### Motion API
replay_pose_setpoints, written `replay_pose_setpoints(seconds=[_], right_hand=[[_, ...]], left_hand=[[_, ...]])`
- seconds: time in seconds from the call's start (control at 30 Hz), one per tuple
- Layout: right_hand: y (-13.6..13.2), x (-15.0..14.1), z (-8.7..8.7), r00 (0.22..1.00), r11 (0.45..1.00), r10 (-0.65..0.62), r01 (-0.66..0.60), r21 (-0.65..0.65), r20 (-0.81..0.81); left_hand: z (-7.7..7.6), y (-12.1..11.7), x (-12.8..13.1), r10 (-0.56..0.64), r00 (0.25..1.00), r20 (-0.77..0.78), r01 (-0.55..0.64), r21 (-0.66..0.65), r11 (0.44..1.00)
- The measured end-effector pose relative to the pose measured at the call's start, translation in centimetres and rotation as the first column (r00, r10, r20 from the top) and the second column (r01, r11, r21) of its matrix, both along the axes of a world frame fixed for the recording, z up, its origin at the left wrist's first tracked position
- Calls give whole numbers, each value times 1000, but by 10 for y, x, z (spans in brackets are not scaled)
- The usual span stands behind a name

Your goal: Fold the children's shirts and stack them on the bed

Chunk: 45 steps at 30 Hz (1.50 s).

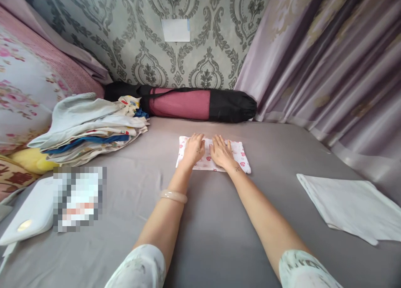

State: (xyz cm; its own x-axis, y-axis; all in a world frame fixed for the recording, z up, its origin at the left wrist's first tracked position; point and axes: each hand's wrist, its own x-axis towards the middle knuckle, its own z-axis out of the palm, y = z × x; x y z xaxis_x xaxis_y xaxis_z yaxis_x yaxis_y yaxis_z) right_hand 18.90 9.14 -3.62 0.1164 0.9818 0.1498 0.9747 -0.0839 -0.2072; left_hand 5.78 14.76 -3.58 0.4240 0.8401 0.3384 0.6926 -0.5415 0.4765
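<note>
A folded white cloth with pink and red prints [209, 159] lies flat on the grey bed sheet [225, 229], roughly mid-view. My left hand [194, 149] rests on its left part, palm down, fingers pointing away from me. On the cloth's middle and right part lies my right hand [222, 152], also palm down with the fingers stretched out. Both hands touch the cloth from above, and neither grips it. Parts of the print are hidden under them. A pale bangle [173, 196] sits on my left forearm.
Folded clothes [94, 129] are piled at the left. Behind stands a black and pink rolled bag [180, 104] against the wall. A white garment [351, 204] lies at the right. A white device with a cable [34, 208] and a blurred-out object [81, 198] are at the left front.
</note>
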Motion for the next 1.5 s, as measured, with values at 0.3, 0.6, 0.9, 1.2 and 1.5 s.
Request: replay_pose_setpoints(seconds=[0.3,0.6,0.9,1.2,1.5], right_hand=[[3,29,-12,999,993,-18,23,-118,40],[1,34,-5,1000,989,-11,13,-147,14],[-26,50,-13,988,988,-128,135,-77,87],[-27,53,-21,988,991,-132,134,-24,77],[-37,25,-13,996,997,-65,62,53,55]], left_hand=[[-22,-7,16,-30,911,-412,42,21,999],[-15,-7,13,-37,914,-403,43,7,999],[-19,-9,9,69,911,-407,-79,-7,997],[-23,-9,8,75,897,-436,-91,-17,996],[-21,-51,29,124,910,-396,-99,84,992]])
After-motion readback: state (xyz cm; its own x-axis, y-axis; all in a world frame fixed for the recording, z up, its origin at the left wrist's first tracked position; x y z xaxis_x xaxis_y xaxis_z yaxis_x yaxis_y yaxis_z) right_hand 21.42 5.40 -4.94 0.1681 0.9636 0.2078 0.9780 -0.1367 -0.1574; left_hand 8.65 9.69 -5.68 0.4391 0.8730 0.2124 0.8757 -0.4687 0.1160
